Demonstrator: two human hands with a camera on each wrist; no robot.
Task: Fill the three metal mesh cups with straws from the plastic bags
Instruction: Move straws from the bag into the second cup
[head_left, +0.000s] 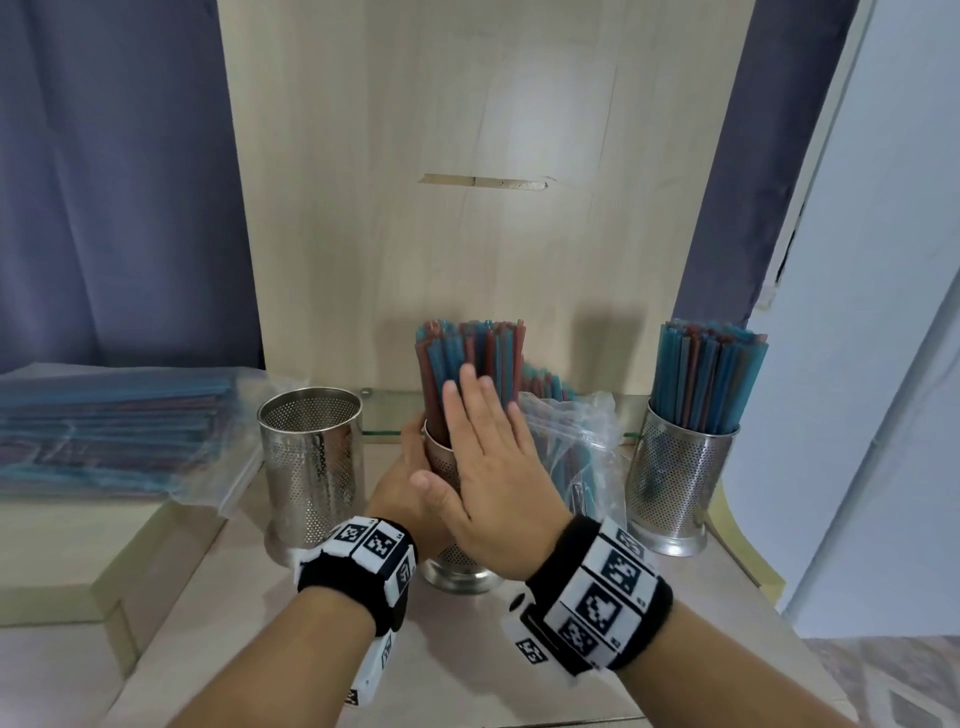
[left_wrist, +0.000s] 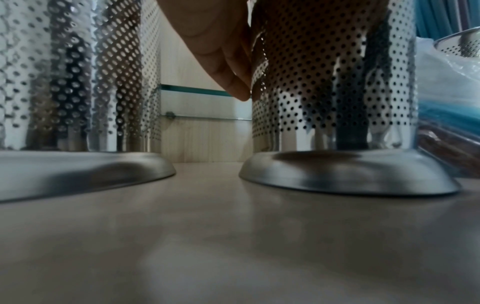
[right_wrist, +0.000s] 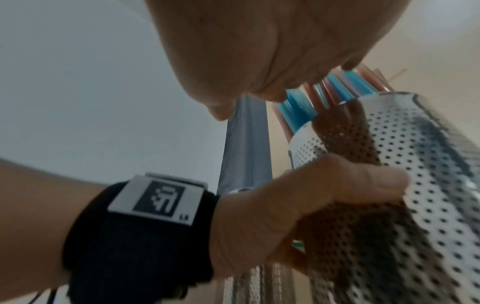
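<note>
Centre frame, I steady the middle mesh cup (head_left: 441, 462).
My left hand (head_left: 402, 488) grips it; my flat, open right hand (head_left: 493, 467) presses the straws (head_left: 467, 358).

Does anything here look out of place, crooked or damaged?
Nothing is spilled. Two oddities: the left cup is empty while the middle cup and right cup hold straws, and the wooden back panel has a horizontal gouge with chipped edges.
</note>
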